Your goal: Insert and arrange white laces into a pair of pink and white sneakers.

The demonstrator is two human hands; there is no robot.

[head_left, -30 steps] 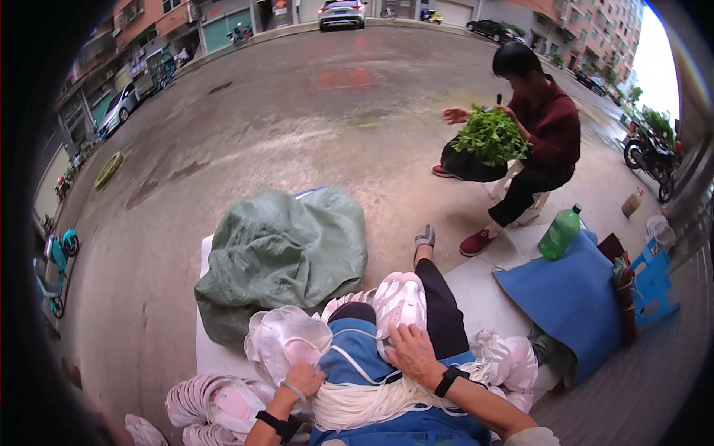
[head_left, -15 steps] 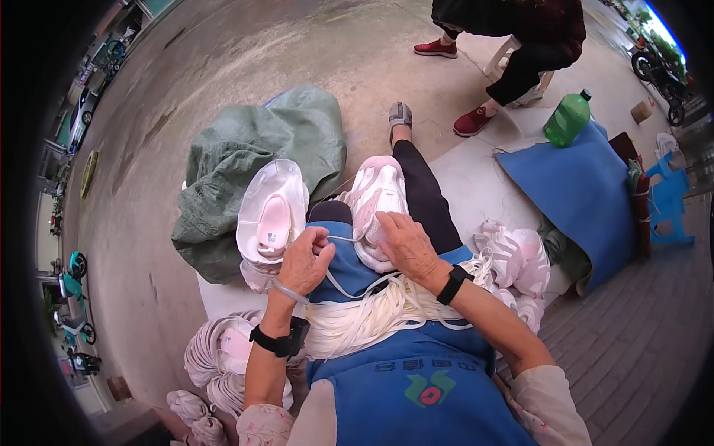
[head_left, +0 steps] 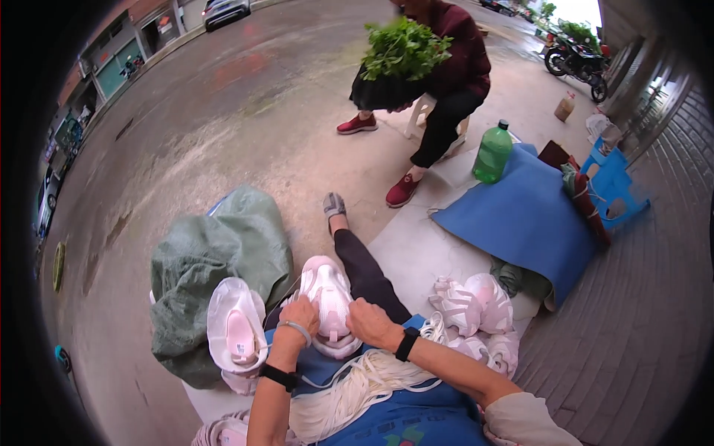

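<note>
A pale pink and white sneaker (head_left: 331,306) rests on my lap with its toe pointing away from me. My left hand (head_left: 300,318) is closed at the sneaker's left side, on the shoelace it was pinching a moment ago; the strand itself is hidden by the fingers. Against the right side of the sneaker, my right hand (head_left: 372,324) is closed too, and what it grips cannot be made out. A thick bundle of cream-white laces (head_left: 364,388) lies across my lap, over a blue apron (head_left: 431,415). Left of my left hand sits another white and pink shoe (head_left: 239,334), its opening facing up.
Several pink-white shoes (head_left: 480,305) are piled at my right. A green tarp sack (head_left: 216,279) slumps at the left. Beyond the pile stands a green bottle (head_left: 492,154) beside a blue sheet (head_left: 520,223) and a blue stool (head_left: 613,186). Ahead, a seated person (head_left: 454,74) has leafy greens (head_left: 405,48).
Both hands have drawn in close to the sneaker's sides; the lace stretched from the left hand no longer shows. My view has tilted up, bringing the person's greens into sight.
</note>
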